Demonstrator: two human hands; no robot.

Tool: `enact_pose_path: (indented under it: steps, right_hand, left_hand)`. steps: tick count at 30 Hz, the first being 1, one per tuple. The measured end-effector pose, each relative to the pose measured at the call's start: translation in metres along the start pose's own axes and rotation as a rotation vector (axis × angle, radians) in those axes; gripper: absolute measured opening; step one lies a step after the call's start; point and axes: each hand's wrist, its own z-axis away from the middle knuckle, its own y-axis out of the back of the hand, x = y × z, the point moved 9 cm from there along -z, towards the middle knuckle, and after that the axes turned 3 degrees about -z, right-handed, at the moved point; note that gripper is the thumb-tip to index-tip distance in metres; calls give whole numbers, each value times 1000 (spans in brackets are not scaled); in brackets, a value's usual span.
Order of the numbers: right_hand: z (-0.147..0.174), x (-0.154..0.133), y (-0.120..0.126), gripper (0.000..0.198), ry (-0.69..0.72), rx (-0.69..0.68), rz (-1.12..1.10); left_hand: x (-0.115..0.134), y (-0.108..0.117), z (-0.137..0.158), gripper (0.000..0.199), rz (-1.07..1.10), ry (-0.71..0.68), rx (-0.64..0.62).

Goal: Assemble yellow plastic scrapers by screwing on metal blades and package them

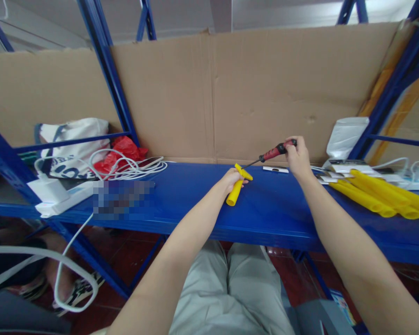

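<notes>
My left hand (233,179) is closed around a yellow plastic piece with a tube-like handle (234,193) and a short crosspiece at its top, held over the blue shelf. In my right hand (298,157) is a red and black screwdriver (275,151), gripped near the end of its handle. Its dark shaft slants down to the left, and the tip meets or lies just behind the crosspiece; I cannot tell which. Behind the screwdriver a small white strip (275,170) lies on the shelf.
Several yellow tubes (377,197) lie at the right by white packets (349,166). A white power strip (68,197), coiled cable (136,168), red plastic bag (120,151) and white cloth bag (78,132) are at the left. Cardboard (265,93) backs the blue shelf (188,190). Another person's legs show lower left.
</notes>
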Motion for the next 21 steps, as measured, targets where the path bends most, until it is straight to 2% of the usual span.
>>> enact_pose_path:
  steps: [4, 8, 15, 21]
  right_hand:
    - [-2, 2, 2, 18, -2, 50, -27]
    - [-4, 10, 0, 32, -74, 68, -184]
    - [-1, 19, -11, 40, -299, -58, -437]
    - [-2, 19, -13, 36, -310, -119, -446]
  left_hand:
    - [2, 0, 2, 44, -32, -9, 5]
    - [2, 1, 2, 43, -37, -17, 12]
    - [0, 1, -1, 38, -25, -14, 0]
    - [2, 2, 2, 41, -28, -4, 12]
